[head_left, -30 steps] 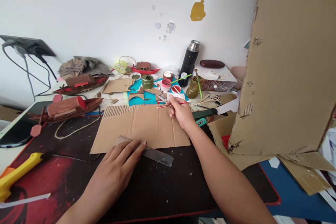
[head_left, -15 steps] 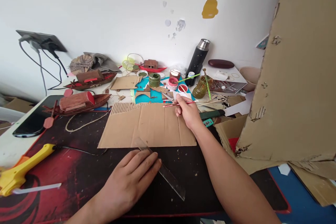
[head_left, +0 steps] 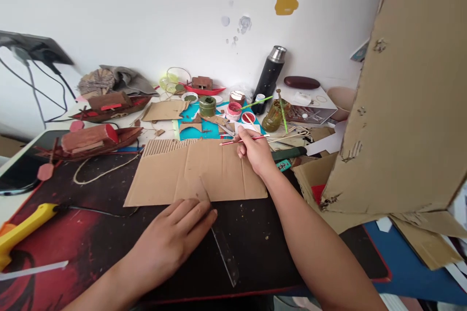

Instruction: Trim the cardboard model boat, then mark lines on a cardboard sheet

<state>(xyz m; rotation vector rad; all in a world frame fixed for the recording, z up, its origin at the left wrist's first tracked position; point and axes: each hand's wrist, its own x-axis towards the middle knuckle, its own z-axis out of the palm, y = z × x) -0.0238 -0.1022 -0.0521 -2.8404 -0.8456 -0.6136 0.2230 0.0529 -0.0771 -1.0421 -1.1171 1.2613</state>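
Note:
A clear ruler (head_left: 225,252) is gripped by my left hand (head_left: 175,233); its far end lies over the near edge of a brown cardboard sheet (head_left: 204,170). The sheet rests on the dark mat, its ribbed layer bared at the back left corner. My right hand (head_left: 254,150) holds a red and white pencil (head_left: 228,142) above the back right part of the sheet, the tip pointing left. The fingers of both hands are closed.
Model boats (head_left: 89,141) and a yellow glue gun (head_left: 27,233) are on the left. Behind the sheet stand paint jars (head_left: 207,107), a green-stained jar (head_left: 273,116) and a black flask (head_left: 269,73). A large cardboard box (head_left: 408,107) rises at the right.
The ruler has turned in my left hand, closer to pointing straight away from me, and its near end has moved left. The whole view has shifted a little; my right hand still holds the pencil.

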